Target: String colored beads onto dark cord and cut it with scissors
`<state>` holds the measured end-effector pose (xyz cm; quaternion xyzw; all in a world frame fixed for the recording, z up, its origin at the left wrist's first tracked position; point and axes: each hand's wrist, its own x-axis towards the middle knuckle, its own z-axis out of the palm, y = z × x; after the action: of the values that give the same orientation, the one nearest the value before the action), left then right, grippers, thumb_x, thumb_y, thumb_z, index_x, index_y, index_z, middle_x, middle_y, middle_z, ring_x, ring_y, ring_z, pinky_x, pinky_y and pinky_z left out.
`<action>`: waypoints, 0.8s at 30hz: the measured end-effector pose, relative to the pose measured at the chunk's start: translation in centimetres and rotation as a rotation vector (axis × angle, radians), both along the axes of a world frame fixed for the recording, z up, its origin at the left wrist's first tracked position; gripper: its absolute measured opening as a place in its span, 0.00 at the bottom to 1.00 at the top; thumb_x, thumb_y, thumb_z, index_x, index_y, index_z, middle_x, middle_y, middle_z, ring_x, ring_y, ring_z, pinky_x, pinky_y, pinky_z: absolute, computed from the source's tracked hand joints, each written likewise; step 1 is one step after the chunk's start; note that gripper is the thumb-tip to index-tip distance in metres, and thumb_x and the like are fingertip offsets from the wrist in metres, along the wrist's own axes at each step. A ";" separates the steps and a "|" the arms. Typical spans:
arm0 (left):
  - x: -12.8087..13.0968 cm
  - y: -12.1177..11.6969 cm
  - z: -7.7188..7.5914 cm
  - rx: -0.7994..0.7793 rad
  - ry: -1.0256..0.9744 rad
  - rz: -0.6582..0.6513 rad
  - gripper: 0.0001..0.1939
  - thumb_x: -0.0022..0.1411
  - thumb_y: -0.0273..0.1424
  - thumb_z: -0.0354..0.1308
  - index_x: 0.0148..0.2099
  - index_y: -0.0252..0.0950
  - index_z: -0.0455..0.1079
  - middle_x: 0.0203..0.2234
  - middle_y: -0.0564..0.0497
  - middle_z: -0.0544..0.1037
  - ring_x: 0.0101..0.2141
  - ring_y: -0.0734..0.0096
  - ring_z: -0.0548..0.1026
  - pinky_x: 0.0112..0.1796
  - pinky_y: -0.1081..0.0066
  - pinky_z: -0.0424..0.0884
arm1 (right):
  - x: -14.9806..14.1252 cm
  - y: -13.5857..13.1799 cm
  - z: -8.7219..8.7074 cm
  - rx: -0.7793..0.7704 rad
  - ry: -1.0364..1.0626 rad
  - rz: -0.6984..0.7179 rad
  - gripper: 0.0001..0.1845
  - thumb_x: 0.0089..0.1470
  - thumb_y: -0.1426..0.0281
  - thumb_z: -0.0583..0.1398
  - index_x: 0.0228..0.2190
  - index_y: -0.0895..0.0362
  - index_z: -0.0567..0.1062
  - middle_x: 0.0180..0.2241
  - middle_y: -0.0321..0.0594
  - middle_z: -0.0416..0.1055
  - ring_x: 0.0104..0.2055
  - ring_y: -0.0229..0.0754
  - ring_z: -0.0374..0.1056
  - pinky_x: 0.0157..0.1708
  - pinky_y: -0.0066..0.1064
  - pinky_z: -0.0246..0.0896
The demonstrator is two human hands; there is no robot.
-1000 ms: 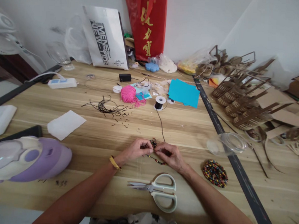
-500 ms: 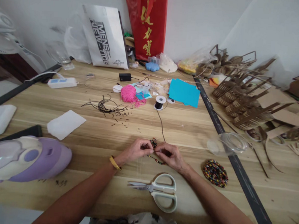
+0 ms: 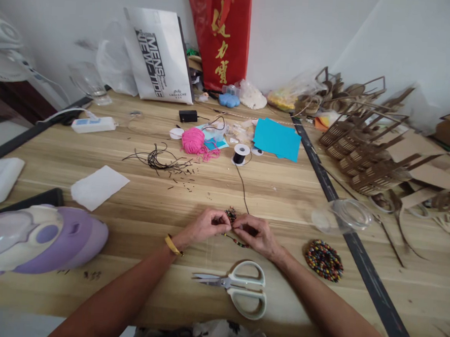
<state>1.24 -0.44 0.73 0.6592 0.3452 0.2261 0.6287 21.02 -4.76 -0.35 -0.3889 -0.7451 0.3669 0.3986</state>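
Note:
My left hand (image 3: 205, 225) and my right hand (image 3: 257, 234) meet over the middle of the table, fingertips pinched close together. Between and below them is a string of small multicoloured beads (image 3: 240, 243), with a little clump of beads (image 3: 230, 214) just behind the fingers. Both hands appear closed on the beaded string; the exact spot they pinch is hidden by the fingers. A black cord (image 3: 242, 181) runs from a white spool (image 3: 241, 154) down to my right hand. White-handled scissors (image 3: 237, 283) lie in front of my hands, blades pointing left.
A coil of beads (image 3: 323, 260) lies right of my right forearm. Behind are cut black cords (image 3: 160, 159), pink yarn (image 3: 193, 140) and blue sheets (image 3: 277, 139). Woven baskets (image 3: 363, 151) stand at the right, a purple-and-white appliance (image 3: 53, 239) at the left.

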 end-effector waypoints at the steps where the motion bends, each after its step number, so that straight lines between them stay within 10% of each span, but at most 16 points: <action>1: 0.0 0.0 0.0 -0.002 0.001 -0.003 0.07 0.53 0.30 0.59 0.28 0.30 0.70 0.22 0.53 0.70 0.25 0.77 0.65 0.29 0.76 0.61 | 0.0 0.0 0.0 0.002 -0.001 0.003 0.07 0.57 0.68 0.59 0.33 0.58 0.75 0.30 0.41 0.73 0.27 0.36 0.66 0.26 0.26 0.60; 24: 0.0 0.0 -0.2 -0.003 0.004 -0.019 0.07 0.53 0.30 0.59 0.29 0.29 0.70 0.22 0.54 0.70 0.25 0.77 0.65 0.29 0.76 0.61 | -0.1 0.1 0.3 0.041 0.018 0.029 0.06 0.58 0.69 0.59 0.33 0.59 0.75 0.29 0.41 0.72 0.30 0.37 0.67 0.29 0.26 0.62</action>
<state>1.27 -0.40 0.52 0.6620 0.3407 0.2181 0.6310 20.90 -4.62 -0.03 -0.3666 -0.7543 0.3609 0.4079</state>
